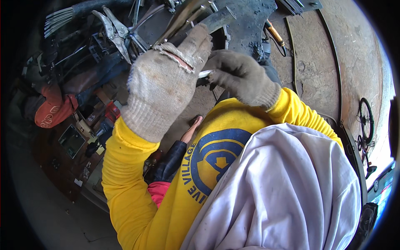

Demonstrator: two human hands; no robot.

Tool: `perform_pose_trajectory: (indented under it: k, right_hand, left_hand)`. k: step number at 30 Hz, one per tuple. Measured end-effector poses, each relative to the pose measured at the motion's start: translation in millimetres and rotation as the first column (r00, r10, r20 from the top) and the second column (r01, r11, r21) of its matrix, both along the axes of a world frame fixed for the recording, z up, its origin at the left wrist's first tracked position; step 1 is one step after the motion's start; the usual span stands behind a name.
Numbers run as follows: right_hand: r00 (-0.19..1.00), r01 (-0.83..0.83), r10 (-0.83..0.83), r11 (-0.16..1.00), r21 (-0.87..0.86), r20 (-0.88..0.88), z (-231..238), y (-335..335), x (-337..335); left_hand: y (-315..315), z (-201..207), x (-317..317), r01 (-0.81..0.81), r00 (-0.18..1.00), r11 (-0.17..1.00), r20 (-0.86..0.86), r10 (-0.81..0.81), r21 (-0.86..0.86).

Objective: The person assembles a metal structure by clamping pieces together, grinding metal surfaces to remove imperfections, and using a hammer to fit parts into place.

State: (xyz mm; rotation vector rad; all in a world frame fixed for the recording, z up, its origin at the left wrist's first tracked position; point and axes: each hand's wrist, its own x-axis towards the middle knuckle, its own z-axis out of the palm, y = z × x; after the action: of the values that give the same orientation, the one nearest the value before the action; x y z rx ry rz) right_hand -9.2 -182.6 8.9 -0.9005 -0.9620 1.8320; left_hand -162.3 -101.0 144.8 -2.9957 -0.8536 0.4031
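My left hand (166,79), in a pale knit work glove torn across the finger bases, is raised at the centre. Its visible fingers point upward and lie together, with bare skin showing through the tear. Right beside it, my right hand (246,77) wears a darker, dirtier glove. Its thumb and fingers pinch a short white stick (204,74), whose far end meets the edge of my left hand. What the stick is made of cannot be told. Beyond both hands lies a dark metal work table (250,27), with locking pliers (114,31) at its left part.
Metal bars (183,21) and tools crowd the table. An orange-handled tool (275,34) with a cable is by its right edge. Cables (333,54) cross the concrete floor. A person in a red cap (52,110) is at left, a bicycle (366,125) at far right.
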Motion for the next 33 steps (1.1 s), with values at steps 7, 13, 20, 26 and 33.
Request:
perform_pose_trajectory:
  k: [7, 13, 20, 26, 33]
  right_hand:
    - [0.991, 0.136, -0.133, 0.942, -0.306, 0.031, -7.3, -32.3, 53.6]
    - [0.976, 0.207, -0.217, 0.95, -0.235, -0.016, -14.5, -61.5, 44.8]
    - [0.898, 0.181, -0.18, 0.983, 0.037, 0.402, -6.9, -61.2, 6.9]
    - [0.764, 0.177, -0.25, 0.968, 0.179, 0.595, -5.9, -47.8, -19.8]
    - [0.685, 0.012, -0.188, 0.969, 0.248, 0.703, -15.7, -41.2, -36.0]
  left_hand:
    - [5.4, -1.0, -6.7, 0.133, 0.989, 0.989, 0.048, -0.137, 0.071]
    - [3.9, -1.5, -11.8, 0.233, 0.972, 0.962, -0.011, -0.234, 0.145]
    - [0.0, -3.3, -15.4, 0.29, 0.957, 0.94, -0.022, -0.291, 0.178]
    - [0.4, -7.9, -24.3, 0.361, 0.932, 0.892, -0.071, -0.355, 0.274]
    - [-2.0, -16.3, -31.9, 0.362, 0.932, 0.878, -0.086, -0.353, 0.314]
